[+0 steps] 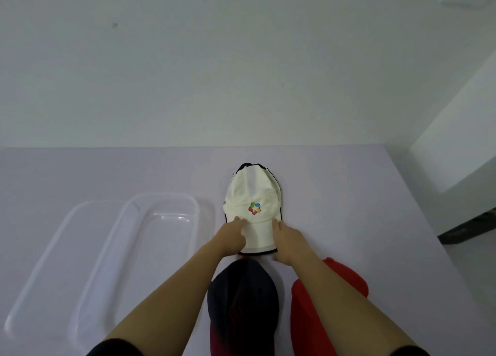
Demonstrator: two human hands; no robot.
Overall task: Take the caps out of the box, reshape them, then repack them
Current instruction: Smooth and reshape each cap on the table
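Filling the lower half of the view, a pale lilac surface (349, 194) runs back to a plain white wall (241, 60). At 2 o'clock a second white wall (461, 130) juts forward to make a corner, and a dark strip (472, 225) lies low beyond the surface's right edge.

A white cap (252, 194) lies flat near the middle of the surface. Its long axis runs from 12 to 6 o'clock: the dark-trimmed back points to 12, towards the wall, and the bill points to 6, towards the person. A many-coloured logo (254, 208) sits on the front of the crown, just above the bill.

Both hands are released, with straight fingers laid on the cap and gripping nothing. The left hand (230, 236) presses a fingertip where the bill meets the crown on the cap's 8 o'clock side. The right hand (287, 240) lies along the bill's right edge at 4 o'clock, its thumb low by the bill's front corner. Black sleeves (115, 350) show at the bottom edge.

At 6 o'clock from the white cap, just beyond its bill, lies a dark navy cap (243, 302). A red cap (308, 310) lies at 5 o'clock, partly under the right forearm. At 9 o'clock stands a clear plastic box (161, 193), with its clear lid (53, 261) lying just beyond it.
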